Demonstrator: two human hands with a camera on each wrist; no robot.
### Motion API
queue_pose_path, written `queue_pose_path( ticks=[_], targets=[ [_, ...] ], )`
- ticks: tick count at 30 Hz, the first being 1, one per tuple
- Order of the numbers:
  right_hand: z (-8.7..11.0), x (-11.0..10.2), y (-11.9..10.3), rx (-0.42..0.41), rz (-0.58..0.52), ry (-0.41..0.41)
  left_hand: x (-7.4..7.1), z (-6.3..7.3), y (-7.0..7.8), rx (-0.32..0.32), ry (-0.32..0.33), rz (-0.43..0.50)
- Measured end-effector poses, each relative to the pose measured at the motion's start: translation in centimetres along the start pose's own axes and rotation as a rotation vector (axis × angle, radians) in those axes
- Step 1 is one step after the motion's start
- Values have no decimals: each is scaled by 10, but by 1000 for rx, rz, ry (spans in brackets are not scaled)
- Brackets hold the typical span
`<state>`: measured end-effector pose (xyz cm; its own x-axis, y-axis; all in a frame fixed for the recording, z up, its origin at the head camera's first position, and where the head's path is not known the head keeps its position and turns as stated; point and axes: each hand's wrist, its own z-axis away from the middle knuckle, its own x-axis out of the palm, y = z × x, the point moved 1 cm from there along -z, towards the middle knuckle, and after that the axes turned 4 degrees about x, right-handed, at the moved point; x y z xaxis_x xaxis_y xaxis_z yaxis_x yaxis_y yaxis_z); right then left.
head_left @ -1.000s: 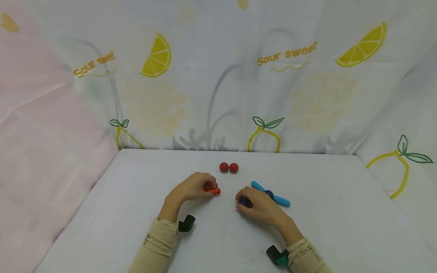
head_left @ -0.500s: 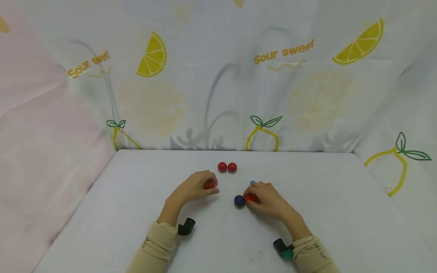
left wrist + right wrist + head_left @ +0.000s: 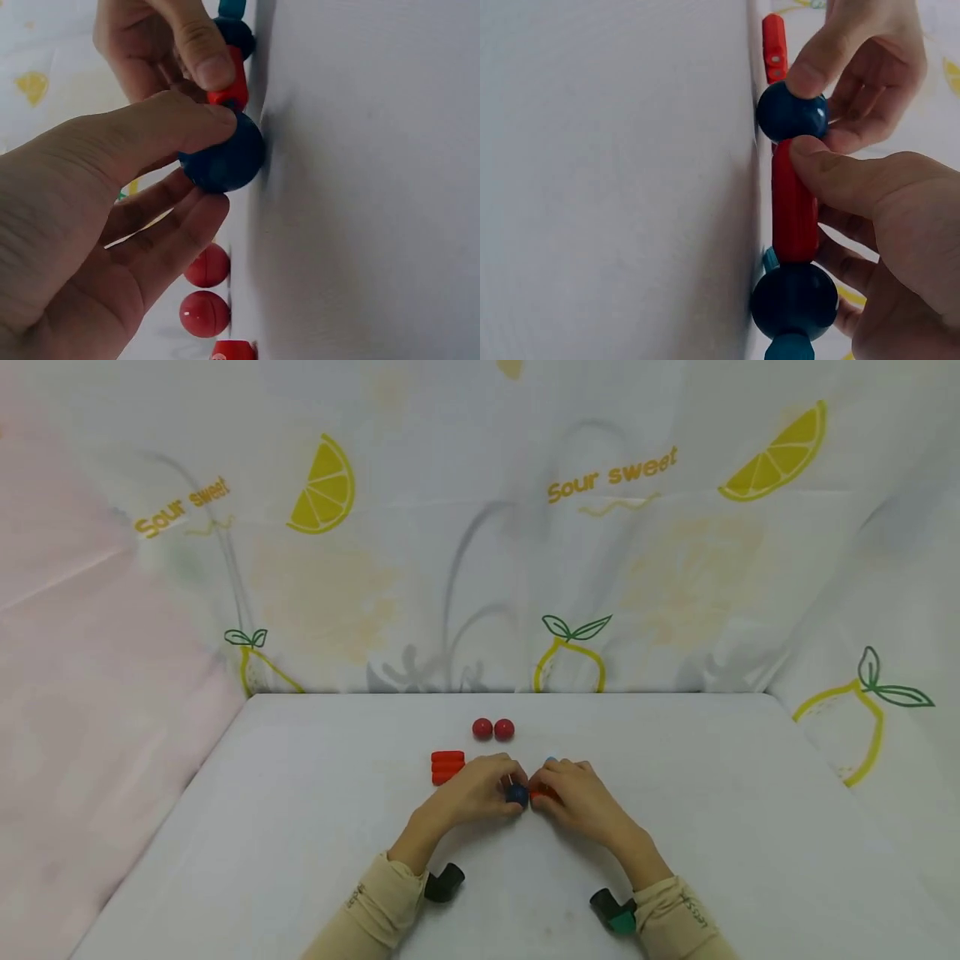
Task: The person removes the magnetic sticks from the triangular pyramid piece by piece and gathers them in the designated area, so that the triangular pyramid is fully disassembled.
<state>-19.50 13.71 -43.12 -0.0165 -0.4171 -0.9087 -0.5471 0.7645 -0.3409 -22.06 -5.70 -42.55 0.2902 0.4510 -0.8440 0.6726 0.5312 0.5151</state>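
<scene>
My left hand (image 3: pixel 476 793) pinches a dark blue ball (image 3: pixel 229 161) between thumb and fingers, low over the white table. Beside it, my right hand (image 3: pixel 585 806) holds a short red rod (image 3: pixel 795 206), thumb on top near the end facing that ball. In the right wrist view the rod lies in line between this ball and a second dark blue ball (image 3: pixel 795 300), which has light blue rods (image 3: pixel 789 349) on it. From the head view, the right hand hides most of that second ball and its rods. The two hands almost meet.
Several red rods (image 3: pixel 447 767) lie side by side just beyond the left hand. Two red balls (image 3: pixel 482 729) sit farther back on the white table (image 3: pixel 337 827). A lemon-printed cloth (image 3: pixel 420 568) hangs behind the table's far edge.
My left hand has left the red rods, moved right and taken hold of the blue ball. My right hand let go of that ball and now grips a red rod to its right.
</scene>
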Motion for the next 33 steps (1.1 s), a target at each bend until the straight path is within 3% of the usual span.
queue_pose_path(
  ticks=[3,10,17,27,31,33],
  targets=[
    [0,0,0,-14,-11,-14,-4,-5,0,-17,0,-68],
    [-3,2,0,-49,-53,-58,-15,-40,-3,-90,130,-242],
    [-3,5,-3,-83,-74,-86,-19,-71,-8,-110,108,-321],
    [-1,1,-8,-85,-134,-97,-7,-73,-15,-141,80,-415],
    [0,-9,-7,-63,-167,-78,-8,-66,-8,-74,99,-291],
    [1,-15,-6,-22,-196,-120,-5,-60,-5,-11,60,-211]
  ],
)
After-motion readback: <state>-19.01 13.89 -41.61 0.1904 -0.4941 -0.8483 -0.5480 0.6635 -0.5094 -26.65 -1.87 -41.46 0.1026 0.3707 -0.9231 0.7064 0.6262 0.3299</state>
